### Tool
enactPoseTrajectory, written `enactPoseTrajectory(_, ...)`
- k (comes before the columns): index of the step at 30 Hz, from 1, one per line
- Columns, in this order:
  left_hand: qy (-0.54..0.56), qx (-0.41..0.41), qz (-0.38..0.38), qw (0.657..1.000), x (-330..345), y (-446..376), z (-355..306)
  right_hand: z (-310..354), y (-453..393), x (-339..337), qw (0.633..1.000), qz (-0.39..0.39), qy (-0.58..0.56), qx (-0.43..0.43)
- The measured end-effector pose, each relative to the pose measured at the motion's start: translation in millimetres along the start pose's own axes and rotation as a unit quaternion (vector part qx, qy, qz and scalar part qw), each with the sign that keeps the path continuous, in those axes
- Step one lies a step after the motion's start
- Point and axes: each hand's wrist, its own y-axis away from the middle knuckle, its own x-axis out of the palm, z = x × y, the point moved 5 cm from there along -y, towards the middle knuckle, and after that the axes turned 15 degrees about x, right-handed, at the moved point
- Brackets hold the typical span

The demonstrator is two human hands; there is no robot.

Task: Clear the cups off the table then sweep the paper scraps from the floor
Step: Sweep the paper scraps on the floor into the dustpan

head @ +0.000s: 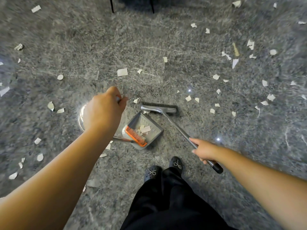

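Note:
A grey dustpan with an orange comb edge stands on the speckled grey floor and holds several paper scraps. My left hand grips the top of the dustpan's upright handle, most of which my arm hides. My right hand grips the metal handle of a grey broom. The broom head lies on the floor just beyond the dustpan's mouth. More white paper scraps are scattered over the floor on every side, thickest at the right. No cups are in view.
My two black shoes and dark trousers are at the bottom centre, close behind the dustpan. Thin dark furniture legs stand at the top edge. Bright light spots reflect off the polished floor.

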Motion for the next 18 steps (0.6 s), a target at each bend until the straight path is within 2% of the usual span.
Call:
enactPoseTrajectory(4,-0.005,-0.005,0.003,1.0,0.0,9.5,3.6,-5.9,2.7,9.0,0.999,-0.007,-0.037,0.016)
enactPoseTrajectory(9,0.005,-0.003,0.007,1.0,-5.2,8.1,4.2,-13.6,20.4,17.1,0.997,-0.071,-0.018,-0.027)
enactPoseTrajectory(12,0.012,-0.019,-0.001,1.0,-14.7,10.8,12.4,-19.7,27.7,18.9,0.996,-0.074,-0.033,-0.042)
enactPoseTrajectory(18,0.013,-0.074,-0.044,0.996,-40.9,12.8,46.5,19.5,28.5,-7.0,0.994,-0.083,-0.036,-0.061)
